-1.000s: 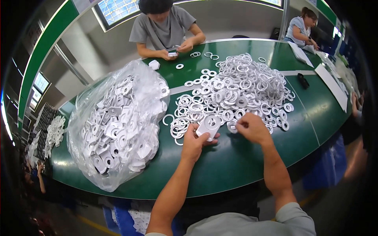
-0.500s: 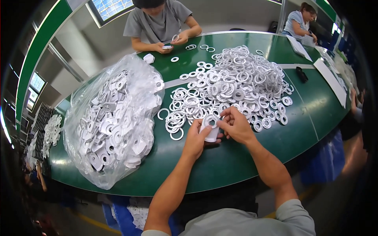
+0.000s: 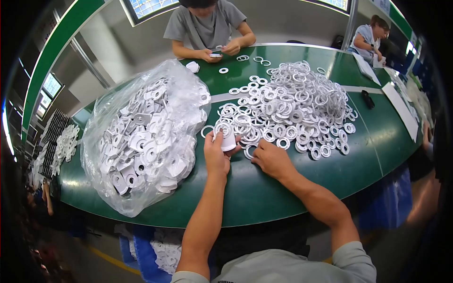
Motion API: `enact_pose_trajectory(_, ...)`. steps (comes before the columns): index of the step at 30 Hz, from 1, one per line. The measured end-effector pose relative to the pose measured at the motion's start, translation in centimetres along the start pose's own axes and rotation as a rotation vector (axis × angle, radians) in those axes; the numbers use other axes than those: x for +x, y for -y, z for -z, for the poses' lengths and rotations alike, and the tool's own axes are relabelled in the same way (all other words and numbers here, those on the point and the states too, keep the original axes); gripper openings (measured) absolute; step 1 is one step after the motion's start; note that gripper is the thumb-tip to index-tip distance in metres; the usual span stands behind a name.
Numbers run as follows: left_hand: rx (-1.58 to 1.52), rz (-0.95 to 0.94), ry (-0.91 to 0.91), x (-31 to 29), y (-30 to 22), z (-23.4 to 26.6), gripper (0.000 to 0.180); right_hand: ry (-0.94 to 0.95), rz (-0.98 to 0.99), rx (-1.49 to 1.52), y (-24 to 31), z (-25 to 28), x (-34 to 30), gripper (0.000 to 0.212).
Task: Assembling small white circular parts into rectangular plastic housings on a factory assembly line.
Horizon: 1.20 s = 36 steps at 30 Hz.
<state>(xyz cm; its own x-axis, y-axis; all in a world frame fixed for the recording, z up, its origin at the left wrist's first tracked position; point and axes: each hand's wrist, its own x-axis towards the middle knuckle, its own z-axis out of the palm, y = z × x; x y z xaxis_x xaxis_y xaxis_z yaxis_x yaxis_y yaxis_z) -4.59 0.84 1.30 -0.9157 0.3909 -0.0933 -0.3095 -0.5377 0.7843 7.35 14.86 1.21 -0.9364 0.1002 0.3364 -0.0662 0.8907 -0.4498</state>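
My left hand is closed round a white plastic piece with a rounded end and a ring-shaped opening, its thumb lying over the face. To the right of it, low over the table, my right hand has its fingers curled together at a white ring and appears to pinch its edge. Just beyond both hands spreads a large heap of white rings. Left of my left hand stands a clear plastic bag full of similar white pieces.
Across the green table a person in grey handles small white parts. Another person sits at the far right. A black object and white sheets lie at the right. Below the front edge is a blue container of white parts.
My right hand has left the white piece and come down to a ring on its right. My left hand has moved left with the piece. The whole view has shifted slightly.
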Motion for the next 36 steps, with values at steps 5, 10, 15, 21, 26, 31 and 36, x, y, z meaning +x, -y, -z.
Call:
enact_pose_trajectory(5, 0.043, 0.017, -0.015, -0.1, -0.1, -0.5, 0.023, -0.303, -0.053, 0.247, -1.1, 1.2, 1.5, 0.008)
enact_pose_trajectory(10, 0.061, 0.038, 0.060, -0.5, -0.1, -0.7, 0.023, -0.201, -0.469, 1.043, -1.3, 1.8, 2.5, 0.016)
enact_pose_trajectory(15, 0.026, 0.117, 0.242, -1.0, 0.9, -1.3, 0.021, -0.061, -0.474, 1.090, -1.4, 0.3, 1.4, 0.016)
enact_pose_trajectory(21, 0.132, 0.208, 0.316, -1.3, 0.6, -0.8, 0.022, 0.177, -0.514, 0.967, -2.7, 2.6, 0.6, 0.019)
enact_pose_trajectory(26, 0.262, 0.298, 0.545, -1.8, 0.1, -0.7, 0.024, 0.237, -0.455, 0.922, -3.0, 4.6, 0.3, 0.018)
enact_pose_trajectory(31, 0.157, 0.218, 0.485, -1.5, 0.8, -0.5, 0.024, 0.208, -0.465, 0.957, -4.1, 5.2, 0.2, 0.014)
enact_pose_trajectory(36, 0.117, 0.264, 0.385, -1.3, 0.7, -1.7, 0.026, -0.140, -0.524, 1.259, -4.6, 5.8, 0.4, 0.020)
